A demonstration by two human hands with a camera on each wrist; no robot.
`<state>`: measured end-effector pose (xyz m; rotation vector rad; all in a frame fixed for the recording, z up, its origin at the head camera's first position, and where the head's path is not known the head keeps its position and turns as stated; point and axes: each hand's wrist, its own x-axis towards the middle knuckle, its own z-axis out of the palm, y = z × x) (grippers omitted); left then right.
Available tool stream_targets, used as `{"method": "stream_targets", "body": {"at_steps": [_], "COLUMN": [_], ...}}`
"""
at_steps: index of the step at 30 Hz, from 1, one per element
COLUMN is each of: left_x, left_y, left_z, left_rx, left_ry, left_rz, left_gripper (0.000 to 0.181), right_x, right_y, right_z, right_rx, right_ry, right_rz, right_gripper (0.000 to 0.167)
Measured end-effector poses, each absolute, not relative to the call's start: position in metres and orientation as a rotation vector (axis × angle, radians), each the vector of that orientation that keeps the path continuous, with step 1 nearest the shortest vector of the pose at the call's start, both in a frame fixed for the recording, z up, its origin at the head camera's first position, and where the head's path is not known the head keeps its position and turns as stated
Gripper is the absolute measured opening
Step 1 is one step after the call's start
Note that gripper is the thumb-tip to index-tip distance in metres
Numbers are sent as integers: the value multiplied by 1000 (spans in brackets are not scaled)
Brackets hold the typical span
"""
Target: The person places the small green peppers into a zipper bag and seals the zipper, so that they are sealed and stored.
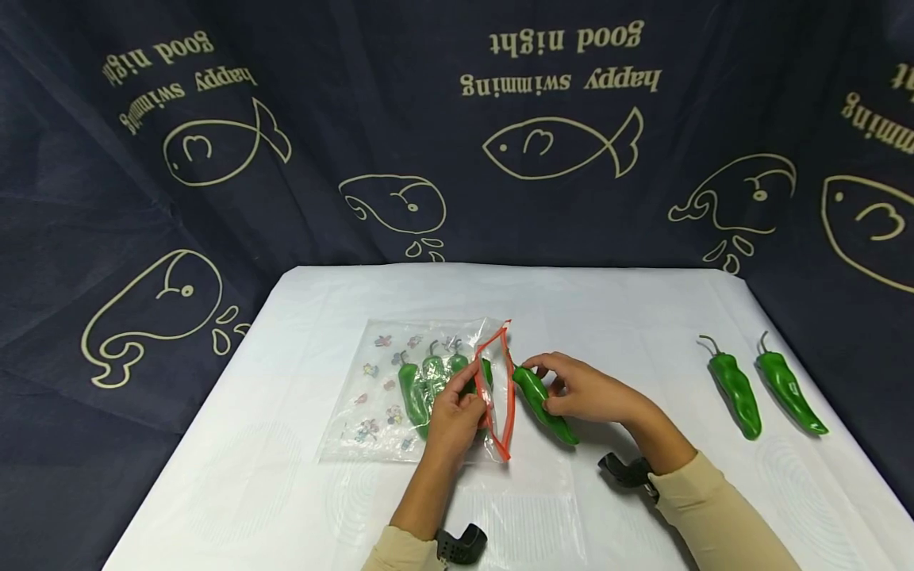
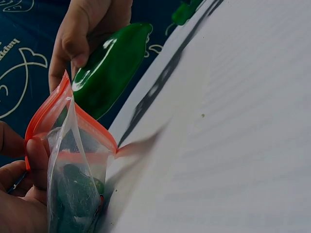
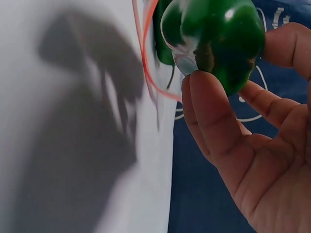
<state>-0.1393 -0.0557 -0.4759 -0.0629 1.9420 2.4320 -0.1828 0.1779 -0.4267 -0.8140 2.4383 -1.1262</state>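
Observation:
A clear zip bag [image 1: 357, 428] with a red-orange zip edge and small printed figures lies on the table, its mouth spread apart toward the right. Several green peppers [image 1: 412, 388] show through its plastic. My left hand [image 1: 455, 412] pinches the bag's near-left rim, thumb and fingers on the zip strip [image 2: 36, 116]. Just right of the mouth, my right hand [image 1: 585, 388] holds another green pepper [image 1: 539, 404] between thumb and fingers. In the right wrist view this pepper [image 3: 223, 34] sits close beside the zip edge.
Two more green peppers [image 1: 735, 394] [image 1: 789, 391] lie at the table's right side, stems pointing away. The white tablecloth [image 1: 236, 444] covers the table. Behind it hangs a dark blue curtain [image 1: 400, 95] with fish drawings. Black wrist cameras [image 1: 462, 546] sit on both wrists.

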Motion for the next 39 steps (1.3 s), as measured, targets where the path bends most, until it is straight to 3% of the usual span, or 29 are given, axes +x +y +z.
{"method": "stream_targets", "body": {"at_steps": [19, 39], "left_x": [-140, -140], "left_y": [-56, -57], "left_z": [-476, -477], "left_rx": [-53, -46], "left_ry": [1949, 1966], "left_rz": [2416, 2430], "left_gripper": [67, 68], "right_x": [-193, -196], "right_y": [146, 125], "right_z": [-442, -447], "right_rx": [-840, -653], "right_ry": [2480, 2432], "right_rz": [-1165, -1377], "right_gripper": [61, 55]}}
